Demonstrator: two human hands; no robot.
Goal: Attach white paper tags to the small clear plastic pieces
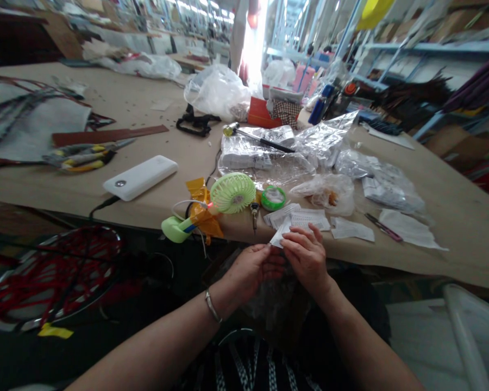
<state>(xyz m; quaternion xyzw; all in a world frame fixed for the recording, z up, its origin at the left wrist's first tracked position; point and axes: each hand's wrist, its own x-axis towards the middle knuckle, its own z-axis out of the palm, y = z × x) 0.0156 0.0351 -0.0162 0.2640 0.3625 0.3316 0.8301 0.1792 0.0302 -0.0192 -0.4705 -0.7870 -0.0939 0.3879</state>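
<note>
A small white printed paper (280, 235) is held between my two hands at the table's front edge. My left hand (252, 269) pinches its lower left corner between thumb and fingers. Over the paper's right side lie the fingers of my right hand (305, 252), pressed together. Just beyond, several printed slips (309, 218) lie on the table, with another white slip (352, 229) to their right. A green tape roll (273, 198) and a small pointed tool (255, 215) are left of the slips.
On the table (142, 138) are a green fan (232, 193), a white power bank (142, 177), pliers (85, 156), clear plastic packages (261, 155) and tweezers (383, 227). A red-strapped round rack (61, 277) stands below left. A white bin (472, 326) is at lower right.
</note>
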